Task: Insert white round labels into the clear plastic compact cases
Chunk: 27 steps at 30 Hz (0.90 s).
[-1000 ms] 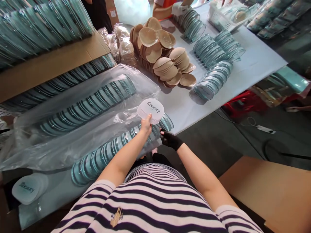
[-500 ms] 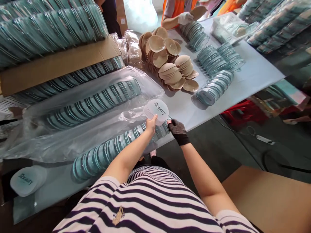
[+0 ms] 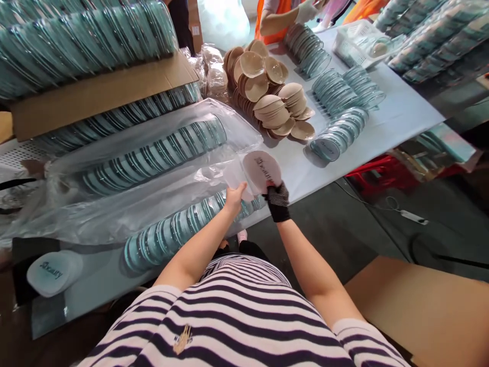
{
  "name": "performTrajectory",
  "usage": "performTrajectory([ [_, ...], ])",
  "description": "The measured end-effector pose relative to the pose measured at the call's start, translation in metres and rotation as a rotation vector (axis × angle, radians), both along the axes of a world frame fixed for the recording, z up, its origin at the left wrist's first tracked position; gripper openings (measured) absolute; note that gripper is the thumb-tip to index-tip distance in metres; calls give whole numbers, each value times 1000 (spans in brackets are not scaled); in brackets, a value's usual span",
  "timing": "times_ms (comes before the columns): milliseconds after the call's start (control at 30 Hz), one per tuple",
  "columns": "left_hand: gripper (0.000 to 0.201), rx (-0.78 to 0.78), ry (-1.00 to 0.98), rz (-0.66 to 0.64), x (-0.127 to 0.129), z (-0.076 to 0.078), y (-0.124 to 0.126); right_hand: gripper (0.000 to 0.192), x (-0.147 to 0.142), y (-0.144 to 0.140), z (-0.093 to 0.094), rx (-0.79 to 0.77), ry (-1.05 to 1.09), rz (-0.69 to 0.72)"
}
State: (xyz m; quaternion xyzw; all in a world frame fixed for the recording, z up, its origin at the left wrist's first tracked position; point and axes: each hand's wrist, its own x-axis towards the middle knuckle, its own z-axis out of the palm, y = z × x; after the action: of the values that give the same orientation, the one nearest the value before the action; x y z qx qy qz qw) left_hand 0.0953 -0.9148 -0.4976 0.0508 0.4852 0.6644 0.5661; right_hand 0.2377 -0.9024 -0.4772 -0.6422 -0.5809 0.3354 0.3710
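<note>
My bare left hand (image 3: pixel 234 197) grips a small stack of white round lids (image 3: pixel 236 177) at the table's near edge. My right hand (image 3: pixel 277 200), in a black glove, holds one round lid (image 3: pixel 262 170) printed "beauty", tilted and just to the right of the stack. Directly under both hands a long row of teal round cases (image 3: pixel 175 232) lies along the table's front edge. Another stack of the printed white lids (image 3: pixel 53 272) lies at the row's left end.
A clear plastic bag (image 3: pixel 126 204) holds more rows of teal cases. Beige round pads (image 3: pixel 267 97) are piled mid-table, with clear lids (image 3: pixel 338 135) beside them. A co-worker in orange (image 3: pixel 278 15) works at the far end. A cardboard box (image 3: pixel 420 306) sits at the lower right.
My right hand came up to the stack and took the top lid, tilting it off to the right. My left hand stayed at the table edge with the rest.
</note>
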Motion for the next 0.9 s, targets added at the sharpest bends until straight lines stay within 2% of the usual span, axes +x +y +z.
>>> performTrajectory([
  [67,31,-7,-30,79,-9,4,6,48,24,-12,8,32,-134,-74],
  [100,32,-24,-46,120,-13,5,9,47,38,-22,11,52,-250,-54],
  [233,33,-138,-105,192,-23,-1,16,38,73,-82,13,23,-682,282],
  [333,32,-185,-124,199,-22,-12,15,34,66,-109,2,-86,-829,445],
  [400,31,-181,-120,200,-20,-18,14,35,49,-106,-6,-176,-895,501],
  [500,33,-157,-103,188,-19,-22,12,38,19,-79,-13,-301,-947,585],
  [633,36,-135,-89,198,-19,-21,11,41,-3,-44,-11,-440,-964,618],
  [800,37,-145,-127,193,-20,-21,9,37,-2,-37,-6,-377,-996,627],
  [900,41,-126,-144,194,-22,-22,9,37,-6,-36,-16,-349,-956,617],
])
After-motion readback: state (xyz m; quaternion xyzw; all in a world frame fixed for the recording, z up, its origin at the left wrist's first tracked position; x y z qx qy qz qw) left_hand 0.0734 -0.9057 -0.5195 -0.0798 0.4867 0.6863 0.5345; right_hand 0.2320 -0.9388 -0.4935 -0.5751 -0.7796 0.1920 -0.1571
